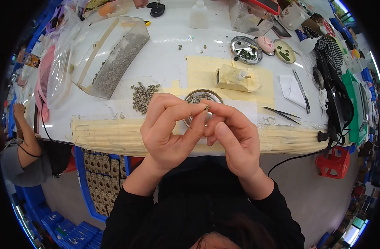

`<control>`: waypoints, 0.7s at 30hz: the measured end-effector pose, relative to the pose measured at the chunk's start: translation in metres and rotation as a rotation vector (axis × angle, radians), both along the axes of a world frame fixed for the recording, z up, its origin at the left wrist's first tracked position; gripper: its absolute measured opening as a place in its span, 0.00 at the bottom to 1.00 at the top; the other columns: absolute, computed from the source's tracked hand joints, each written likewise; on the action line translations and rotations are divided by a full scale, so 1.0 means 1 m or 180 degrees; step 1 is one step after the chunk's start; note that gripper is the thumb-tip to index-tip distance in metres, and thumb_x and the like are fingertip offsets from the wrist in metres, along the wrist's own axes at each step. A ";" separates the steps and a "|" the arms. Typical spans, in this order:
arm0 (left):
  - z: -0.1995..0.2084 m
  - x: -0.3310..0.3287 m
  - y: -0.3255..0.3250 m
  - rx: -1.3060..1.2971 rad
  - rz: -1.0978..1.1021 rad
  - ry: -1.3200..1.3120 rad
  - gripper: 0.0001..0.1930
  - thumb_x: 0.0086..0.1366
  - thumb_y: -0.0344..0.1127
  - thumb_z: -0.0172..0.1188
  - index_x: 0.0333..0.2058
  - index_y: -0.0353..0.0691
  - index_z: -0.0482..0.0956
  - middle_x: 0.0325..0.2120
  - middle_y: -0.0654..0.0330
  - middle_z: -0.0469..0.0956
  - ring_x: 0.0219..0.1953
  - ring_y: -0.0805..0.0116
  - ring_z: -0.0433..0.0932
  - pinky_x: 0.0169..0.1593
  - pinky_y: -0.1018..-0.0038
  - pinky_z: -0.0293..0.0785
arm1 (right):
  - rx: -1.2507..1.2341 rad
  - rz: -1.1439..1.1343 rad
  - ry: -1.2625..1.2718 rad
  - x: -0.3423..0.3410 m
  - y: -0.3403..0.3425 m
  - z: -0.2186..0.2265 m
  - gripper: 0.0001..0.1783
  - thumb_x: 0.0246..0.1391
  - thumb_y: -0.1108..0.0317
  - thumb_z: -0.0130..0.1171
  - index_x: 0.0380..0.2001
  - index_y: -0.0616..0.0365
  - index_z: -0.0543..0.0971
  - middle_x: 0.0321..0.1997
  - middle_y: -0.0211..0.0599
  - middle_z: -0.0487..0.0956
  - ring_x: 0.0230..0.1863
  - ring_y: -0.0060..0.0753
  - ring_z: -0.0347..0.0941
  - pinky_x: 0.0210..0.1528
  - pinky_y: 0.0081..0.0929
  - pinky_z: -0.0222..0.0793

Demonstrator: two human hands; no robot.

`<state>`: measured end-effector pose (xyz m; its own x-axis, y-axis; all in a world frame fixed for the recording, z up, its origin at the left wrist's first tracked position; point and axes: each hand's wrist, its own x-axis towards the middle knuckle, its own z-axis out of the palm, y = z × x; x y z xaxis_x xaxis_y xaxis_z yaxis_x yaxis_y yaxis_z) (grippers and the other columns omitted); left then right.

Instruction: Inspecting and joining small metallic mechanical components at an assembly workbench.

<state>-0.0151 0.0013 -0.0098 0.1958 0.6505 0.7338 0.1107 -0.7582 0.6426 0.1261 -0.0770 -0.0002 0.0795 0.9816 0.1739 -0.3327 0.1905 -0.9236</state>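
My left hand and my right hand meet above the table's padded front edge. Pinched at their fingertips is a tiny grey-green piece, too small to name its kind. The left hand's fingers are closed on it, and the right index fingertip presses against it while the other right fingers curl in. Just behind the fingers stands a round tin with similar small pieces inside, partly hidden by my hands. A loose pile of small grey pieces lies left of the tin, behind my left hand.
A clear tilted box full of grey pieces stands at the far left. Behind right are a tape-covered block, a metal dish and a dish of green pieces. Black tweezers lie right. A co-worker's arm shows left.
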 end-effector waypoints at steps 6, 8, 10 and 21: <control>0.001 0.001 -0.001 -0.0093 0.0029 -0.0015 0.11 0.50 0.20 0.70 0.34 0.36 0.83 0.26 0.62 0.76 0.28 0.68 0.73 0.33 0.74 0.67 | 0.0824 -0.0807 -0.1586 -0.004 0.002 0.004 0.22 0.58 0.76 0.60 0.57 0.65 0.76 0.30 0.33 0.77 0.29 0.21 0.70 0.36 0.19 0.69; 0.000 0.001 -0.001 -0.0118 0.0040 -0.0035 0.11 0.50 0.20 0.70 0.33 0.36 0.83 0.26 0.62 0.76 0.28 0.68 0.73 0.33 0.74 0.67 | 0.0766 -0.0867 -0.1614 -0.006 0.003 0.002 0.22 0.57 0.76 0.60 0.57 0.65 0.76 0.29 0.33 0.78 0.29 0.21 0.70 0.36 0.19 0.69; 0.000 0.000 -0.001 -0.0142 0.0037 -0.0063 0.11 0.50 0.20 0.70 0.33 0.37 0.83 0.26 0.62 0.76 0.28 0.68 0.73 0.33 0.74 0.67 | 0.0602 -0.0789 -0.1404 -0.006 0.001 -0.003 0.23 0.58 0.76 0.59 0.58 0.65 0.75 0.30 0.32 0.78 0.30 0.20 0.71 0.37 0.19 0.69; 0.001 -0.002 0.000 0.0084 -0.0069 -0.0031 0.11 0.50 0.21 0.71 0.34 0.38 0.84 0.27 0.63 0.77 0.29 0.69 0.73 0.33 0.74 0.67 | -0.0245 0.0196 0.0536 -0.001 -0.003 0.000 0.21 0.67 0.69 0.53 0.61 0.64 0.73 0.36 0.29 0.78 0.37 0.17 0.73 0.37 0.17 0.69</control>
<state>-0.0169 0.0018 -0.0085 0.2025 0.6265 0.7527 0.0877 -0.7771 0.6233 0.1251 -0.0798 -0.0003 0.0406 0.9953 0.0874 -0.4927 0.0961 -0.8649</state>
